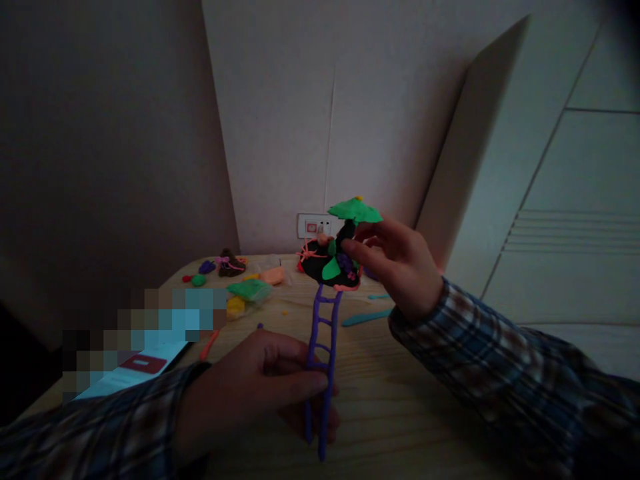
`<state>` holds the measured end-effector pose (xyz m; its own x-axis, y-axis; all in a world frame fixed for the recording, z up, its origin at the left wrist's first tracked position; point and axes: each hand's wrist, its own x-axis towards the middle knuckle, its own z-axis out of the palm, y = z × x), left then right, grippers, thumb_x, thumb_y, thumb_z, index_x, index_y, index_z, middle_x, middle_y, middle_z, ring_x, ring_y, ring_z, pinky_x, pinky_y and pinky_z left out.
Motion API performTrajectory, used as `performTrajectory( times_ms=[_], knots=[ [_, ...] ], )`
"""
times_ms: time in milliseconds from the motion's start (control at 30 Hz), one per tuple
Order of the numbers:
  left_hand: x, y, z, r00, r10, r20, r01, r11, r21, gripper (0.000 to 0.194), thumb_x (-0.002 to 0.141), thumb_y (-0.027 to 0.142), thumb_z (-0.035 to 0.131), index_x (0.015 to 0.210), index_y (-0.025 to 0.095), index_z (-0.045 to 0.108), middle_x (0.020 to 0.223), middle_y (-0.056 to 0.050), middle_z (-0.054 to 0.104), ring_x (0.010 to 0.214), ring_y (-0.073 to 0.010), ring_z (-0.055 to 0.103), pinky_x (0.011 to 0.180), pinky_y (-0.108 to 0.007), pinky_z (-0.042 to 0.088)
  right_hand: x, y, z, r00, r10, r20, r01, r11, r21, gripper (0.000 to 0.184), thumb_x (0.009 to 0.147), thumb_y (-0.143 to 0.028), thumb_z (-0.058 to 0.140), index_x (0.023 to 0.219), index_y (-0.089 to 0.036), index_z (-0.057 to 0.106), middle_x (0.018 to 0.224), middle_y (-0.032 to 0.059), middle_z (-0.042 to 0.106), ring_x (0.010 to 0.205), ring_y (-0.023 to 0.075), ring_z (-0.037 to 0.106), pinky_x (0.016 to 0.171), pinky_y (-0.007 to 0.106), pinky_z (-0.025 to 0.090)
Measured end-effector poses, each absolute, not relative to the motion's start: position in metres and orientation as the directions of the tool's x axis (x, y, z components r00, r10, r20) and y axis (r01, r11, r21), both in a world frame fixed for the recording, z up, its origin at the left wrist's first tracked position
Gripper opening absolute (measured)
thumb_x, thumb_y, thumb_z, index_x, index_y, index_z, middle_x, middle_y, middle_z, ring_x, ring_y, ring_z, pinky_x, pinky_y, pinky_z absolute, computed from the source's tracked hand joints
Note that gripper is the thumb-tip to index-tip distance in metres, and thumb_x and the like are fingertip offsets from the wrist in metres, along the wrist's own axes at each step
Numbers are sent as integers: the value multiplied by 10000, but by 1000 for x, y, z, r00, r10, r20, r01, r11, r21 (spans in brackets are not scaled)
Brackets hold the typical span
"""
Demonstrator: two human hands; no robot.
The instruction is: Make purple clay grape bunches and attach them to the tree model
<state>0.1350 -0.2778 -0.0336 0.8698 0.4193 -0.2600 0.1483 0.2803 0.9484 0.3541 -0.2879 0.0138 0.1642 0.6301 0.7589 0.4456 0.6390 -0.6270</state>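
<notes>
My left hand (260,383) is closed around the lower part of a purple clay ladder (320,363) that stands upright above the wooden table (410,407). The ladder's top meets a black clay disc (327,263) decorated with green leaves, pink strands and purple bits. My right hand (395,263) pinches the right side of that disc, its fingers by a dark stem that carries a green clay canopy (356,211) with a yellow dot on top.
Loose clay pieces lie at the back left: a brown lump (231,265), a green piece in plastic (250,289), orange (273,275) and yellow (235,306) lumps. A teal tool (367,317) lies behind the ladder. A leaflet (133,373) sits left. A wall socket (315,225) is behind.
</notes>
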Motion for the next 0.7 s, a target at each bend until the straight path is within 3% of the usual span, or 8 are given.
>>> performTrajectory(
  times_ms=[200,367,700],
  knots=[
    [136,-284,-32,870,436,-230,127,254,959,441,673,558,957,860,187,807,789,14,825,710,-111,748,666,-157,562,354,-289,11,153,633,759,447,641,-624,134,708,-352,699,750,-231,661,701,2,647,689,208,580,730,420,450],
    [139,-285,-31,840,509,-188,84,220,972,532,651,583,959,966,181,811,837,-6,826,783,-147,754,712,-188,577,351,-294,8,129,627,768,448,654,-610,115,744,-326,706,773,-219,672,720,2,682,683,196,585,703,397,441],
    [141,-281,-23,810,566,-153,64,175,983,510,679,634,918,859,170,802,807,-16,815,803,-167,764,718,-189,586,347,-301,8,51,620,783,472,676,-566,70,780,-268,683,790,-204,656,714,-16,615,673,174,558,687,373,435]
  ],
)
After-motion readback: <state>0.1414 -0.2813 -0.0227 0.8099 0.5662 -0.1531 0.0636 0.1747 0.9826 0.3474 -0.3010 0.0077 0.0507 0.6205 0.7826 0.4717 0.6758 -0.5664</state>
